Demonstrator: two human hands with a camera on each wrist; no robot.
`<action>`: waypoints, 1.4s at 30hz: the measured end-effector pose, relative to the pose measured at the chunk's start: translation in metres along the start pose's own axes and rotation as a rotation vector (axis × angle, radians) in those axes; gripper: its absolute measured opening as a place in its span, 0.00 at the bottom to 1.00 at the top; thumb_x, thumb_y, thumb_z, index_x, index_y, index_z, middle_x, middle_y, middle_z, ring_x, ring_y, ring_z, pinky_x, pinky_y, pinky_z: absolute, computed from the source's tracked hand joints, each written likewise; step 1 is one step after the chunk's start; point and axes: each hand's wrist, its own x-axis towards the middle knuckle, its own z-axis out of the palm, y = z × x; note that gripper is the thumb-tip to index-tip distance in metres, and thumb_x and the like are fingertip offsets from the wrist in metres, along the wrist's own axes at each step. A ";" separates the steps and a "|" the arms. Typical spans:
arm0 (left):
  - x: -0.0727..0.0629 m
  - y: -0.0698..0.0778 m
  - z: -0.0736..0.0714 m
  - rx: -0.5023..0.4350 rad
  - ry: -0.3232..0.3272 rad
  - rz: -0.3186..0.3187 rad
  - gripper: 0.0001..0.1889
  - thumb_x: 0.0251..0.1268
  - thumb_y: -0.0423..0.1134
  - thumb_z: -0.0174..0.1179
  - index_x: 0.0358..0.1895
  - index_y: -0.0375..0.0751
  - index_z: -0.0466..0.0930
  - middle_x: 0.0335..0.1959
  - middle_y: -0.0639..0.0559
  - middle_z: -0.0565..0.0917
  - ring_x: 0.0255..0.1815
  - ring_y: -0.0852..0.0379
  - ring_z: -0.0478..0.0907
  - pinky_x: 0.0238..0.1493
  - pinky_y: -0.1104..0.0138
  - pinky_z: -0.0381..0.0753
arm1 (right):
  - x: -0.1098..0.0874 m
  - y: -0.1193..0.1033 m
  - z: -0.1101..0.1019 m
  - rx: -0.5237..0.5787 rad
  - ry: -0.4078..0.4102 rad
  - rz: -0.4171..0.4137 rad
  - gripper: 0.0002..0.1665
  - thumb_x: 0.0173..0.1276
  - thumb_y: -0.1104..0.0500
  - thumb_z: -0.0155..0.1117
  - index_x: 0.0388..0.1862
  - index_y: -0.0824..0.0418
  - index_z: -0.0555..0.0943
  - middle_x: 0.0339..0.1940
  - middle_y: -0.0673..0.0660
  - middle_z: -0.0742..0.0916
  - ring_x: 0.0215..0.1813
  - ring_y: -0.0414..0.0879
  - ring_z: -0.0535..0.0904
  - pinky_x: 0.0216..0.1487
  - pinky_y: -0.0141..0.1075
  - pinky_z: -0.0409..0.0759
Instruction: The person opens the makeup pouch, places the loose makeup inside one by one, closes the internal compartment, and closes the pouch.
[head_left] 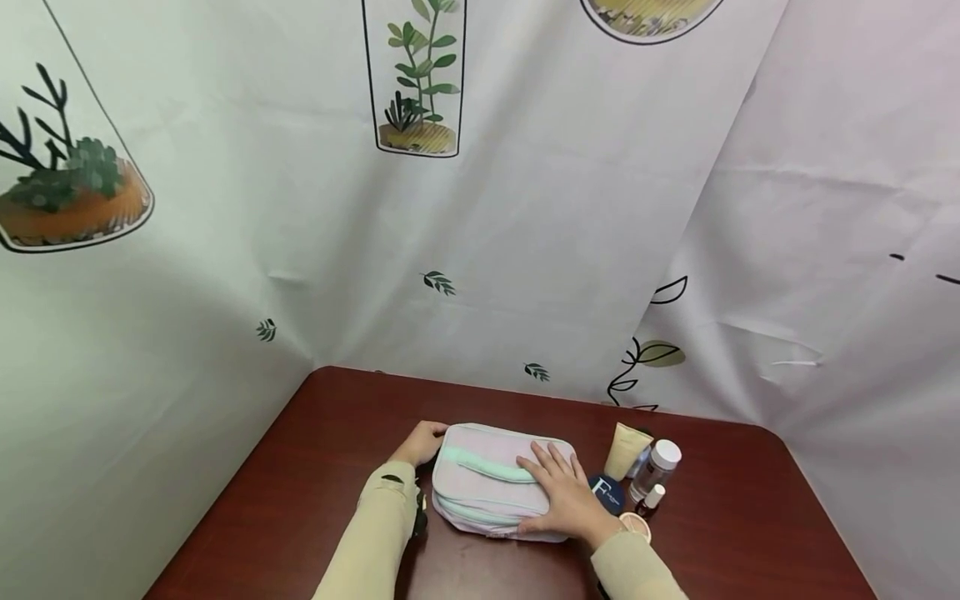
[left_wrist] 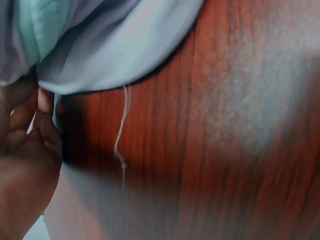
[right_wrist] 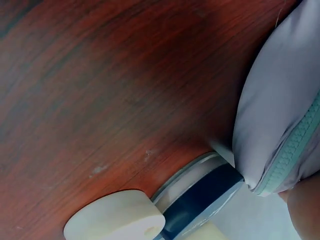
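A pale pink cosmetic bag (head_left: 491,492) with a mint-green carry handle (head_left: 487,468) and mint zipper lies on the table in front of me. At its far left corner my left hand (head_left: 422,443) grips the edge with curled fingers; the fingertips are partly hidden by the bag. The left wrist view shows this hand (left_wrist: 27,175) against the bag's side (left_wrist: 120,50). My right hand (head_left: 566,500) rests spread on the bag's right part, fingers fairly straight. In the right wrist view, part of that hand (right_wrist: 306,207) shows beside the green zipper (right_wrist: 295,145).
Right of the bag stand a cream tube (head_left: 625,450), a clear bottle with white cap (head_left: 664,455), a small dark bottle (head_left: 649,500), a dark blue round case (head_left: 607,493) and a pinkish round compact (head_left: 635,525). A patterned cloth (head_left: 525,250) hangs behind the dark red table (head_left: 735,517).
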 end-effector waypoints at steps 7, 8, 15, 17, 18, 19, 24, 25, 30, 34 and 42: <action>-0.004 0.005 0.002 0.064 0.021 -0.029 0.09 0.63 0.30 0.57 0.43 0.31 0.82 0.43 0.39 0.81 0.48 0.42 0.76 0.48 0.54 0.74 | -0.004 -0.003 0.003 -0.042 0.001 0.023 0.52 0.43 0.28 0.66 0.66 0.49 0.68 0.71 0.56 0.63 0.71 0.59 0.53 0.63 0.63 0.46; -0.005 0.006 0.001 0.080 0.009 -0.030 0.09 0.63 0.31 0.56 0.42 0.31 0.81 0.43 0.40 0.81 0.47 0.43 0.76 0.47 0.54 0.74 | -0.005 -0.003 0.004 -0.045 -0.001 0.028 0.52 0.44 0.28 0.66 0.66 0.49 0.68 0.71 0.56 0.63 0.71 0.59 0.53 0.63 0.63 0.46; -0.010 0.006 -0.001 0.197 -0.072 -0.018 0.08 0.68 0.33 0.51 0.43 0.34 0.77 0.40 0.42 0.79 0.41 0.48 0.76 0.42 0.56 0.74 | -0.008 -0.006 0.006 -0.021 -0.030 0.063 0.48 0.47 0.30 0.65 0.65 0.50 0.69 0.71 0.57 0.64 0.71 0.59 0.54 0.63 0.63 0.48; -0.010 0.005 -0.003 0.250 -0.080 -0.008 0.07 0.69 0.34 0.49 0.42 0.36 0.77 0.39 0.44 0.79 0.42 0.48 0.75 0.42 0.56 0.73 | -0.006 -0.007 0.006 -0.013 -0.040 0.075 0.47 0.47 0.31 0.65 0.65 0.50 0.70 0.70 0.57 0.65 0.70 0.59 0.55 0.62 0.63 0.49; -0.011 0.006 -0.004 0.275 -0.080 -0.006 0.08 0.70 0.35 0.49 0.42 0.36 0.77 0.39 0.45 0.79 0.43 0.47 0.74 0.43 0.56 0.73 | -0.005 -0.007 0.006 -0.008 -0.047 0.082 0.46 0.48 0.32 0.66 0.64 0.50 0.70 0.70 0.57 0.65 0.70 0.60 0.55 0.62 0.63 0.49; -0.011 0.007 -0.006 0.293 -0.080 -0.005 0.08 0.70 0.35 0.49 0.41 0.37 0.77 0.38 0.45 0.79 0.45 0.46 0.73 0.44 0.55 0.72 | -0.003 -0.007 0.006 -0.009 -0.053 0.088 0.46 0.48 0.32 0.66 0.64 0.50 0.70 0.70 0.58 0.65 0.70 0.60 0.56 0.62 0.63 0.49; -0.017 0.012 -0.016 0.405 -0.040 0.065 0.08 0.70 0.36 0.49 0.38 0.37 0.77 0.35 0.47 0.79 0.43 0.47 0.71 0.43 0.57 0.71 | 0.007 -0.008 0.005 -0.004 -0.077 0.112 0.45 0.47 0.33 0.66 0.64 0.50 0.71 0.70 0.57 0.65 0.70 0.60 0.55 0.62 0.63 0.49; -0.019 0.013 -0.018 0.426 -0.030 0.079 0.08 0.69 0.36 0.49 0.37 0.37 0.77 0.34 0.47 0.79 0.42 0.47 0.71 0.42 0.57 0.71 | 0.009 -0.008 0.005 -0.004 -0.083 0.117 0.45 0.47 0.33 0.66 0.64 0.50 0.71 0.71 0.57 0.64 0.70 0.60 0.55 0.62 0.63 0.49; -0.027 0.017 -0.019 0.472 -0.010 0.115 0.07 0.68 0.35 0.51 0.35 0.38 0.78 0.32 0.48 0.79 0.39 0.48 0.71 0.40 0.57 0.72 | 0.010 -0.008 0.002 0.013 -0.118 0.140 0.45 0.47 0.34 0.67 0.64 0.50 0.71 0.70 0.57 0.64 0.70 0.61 0.54 0.62 0.63 0.48; -0.031 0.017 -0.015 0.502 0.032 0.117 0.07 0.66 0.34 0.52 0.33 0.37 0.78 0.32 0.47 0.79 0.38 0.48 0.70 0.41 0.57 0.71 | 0.012 -0.009 0.000 0.023 -0.119 0.144 0.45 0.48 0.35 0.68 0.63 0.51 0.71 0.70 0.58 0.65 0.70 0.62 0.55 0.62 0.64 0.49; -0.047 0.018 -0.011 0.593 0.116 0.149 0.07 0.66 0.35 0.53 0.31 0.39 0.76 0.28 0.48 0.76 0.35 0.49 0.69 0.38 0.58 0.71 | 0.017 -0.008 -0.002 0.039 -0.143 0.174 0.43 0.48 0.36 0.69 0.64 0.50 0.72 0.71 0.57 0.64 0.70 0.62 0.54 0.61 0.65 0.48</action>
